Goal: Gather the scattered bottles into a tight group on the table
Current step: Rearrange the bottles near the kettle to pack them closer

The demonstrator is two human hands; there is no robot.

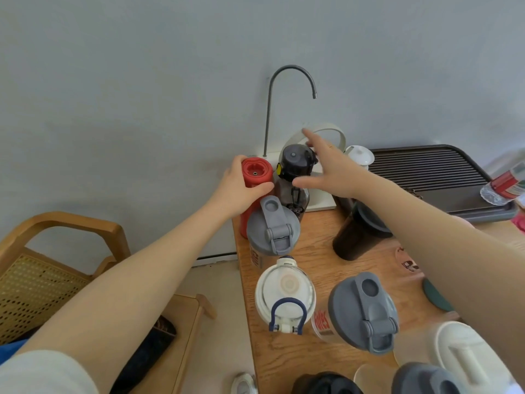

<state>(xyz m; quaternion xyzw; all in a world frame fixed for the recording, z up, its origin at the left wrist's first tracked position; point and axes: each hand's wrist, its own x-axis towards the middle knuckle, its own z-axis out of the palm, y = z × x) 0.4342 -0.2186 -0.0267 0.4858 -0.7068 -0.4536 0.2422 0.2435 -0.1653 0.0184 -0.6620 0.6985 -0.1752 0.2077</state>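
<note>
My left hand (238, 190) grips the red bottle (255, 172) near its top, at the far left corner of the wooden table (312, 251). Right beside it stands a dark smoky bottle with a black lid (295, 163). My right hand (332, 166) hovers open just right of that black lid, fingers spread. In front stand a grey-lidded shaker (272, 226), a white-lidded clear bottle with a blue loop (285, 294), a second grey-lidded shaker (365, 311) and a dark tumbler (358, 237). More lids show at the bottom edge.
A water dispenser with a curved spout (284, 78) stands at the back against the wall. A black slatted tray (426, 169) with a plastic bottle (505, 183) lies at the back right. A wicker chair (42, 274) stands left of the table.
</note>
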